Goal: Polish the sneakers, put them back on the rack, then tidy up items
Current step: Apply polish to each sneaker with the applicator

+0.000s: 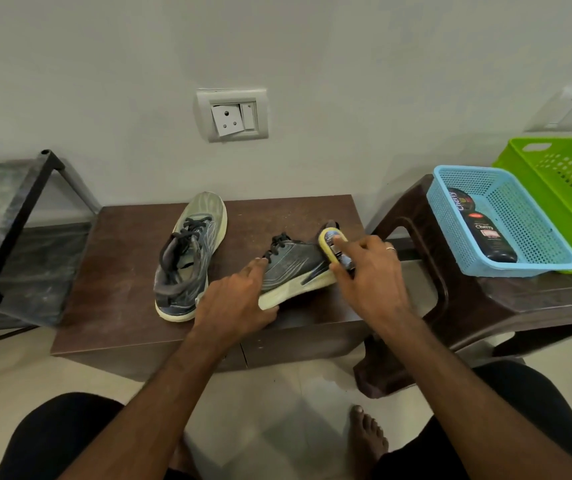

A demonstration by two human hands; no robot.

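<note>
Gripped a grey lace-up sneaker with pale sole (295, 271), tipped on its side on the low brown wooden bench (111, 271), with the left hand (236, 299). Pressed a yellow oval shoe-shine sponge (333, 249) to its heel, pinched in the right hand (371, 271). Left the matching grey sneaker (187, 258) upright just beside.

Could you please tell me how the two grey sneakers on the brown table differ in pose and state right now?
The left grey sneaker with black laces stands upright on its sole, untouched; the right grey sneaker lies tipped on its side.

The left hand grips the right sneaker's sole, and the right hand presses a yellow sponge applicator against it; nothing touches the left sneaker.

Both share pale soles and rest on the brown wooden table.
</note>
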